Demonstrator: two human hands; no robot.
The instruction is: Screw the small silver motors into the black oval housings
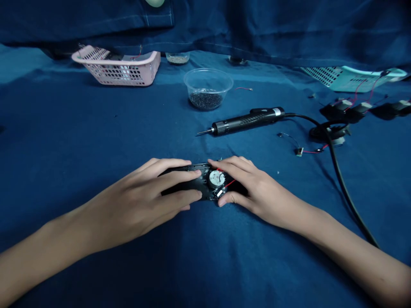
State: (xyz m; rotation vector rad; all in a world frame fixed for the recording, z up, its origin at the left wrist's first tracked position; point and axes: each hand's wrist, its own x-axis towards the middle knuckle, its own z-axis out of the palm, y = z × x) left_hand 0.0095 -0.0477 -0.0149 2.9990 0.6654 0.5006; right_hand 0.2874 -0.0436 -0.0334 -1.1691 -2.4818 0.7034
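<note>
On the blue cloth in front of me lies a black plastic housing [204, 191] with a round silvery motor [216, 179] set in it. A red wire [230, 184] runs from beside the motor toward the right. My left hand [141, 199] lies over the housing's left part, its fingers wrapped along it and covering much of it. From the other side, my right hand [248, 182] grips the housing's right end between thumb and fingers. Beyond both hands rests a black electric screwdriver [248, 121], untouched, its bit pointing left.
A clear tub [208, 87] of small dark screws stands behind the screwdriver. Pink [123, 72] and teal baskets [356, 81] are at the back. The screwdriver's cable [342, 179] curves down the right side, near several black motor parts [349, 109] and a wired switch [299, 152].
</note>
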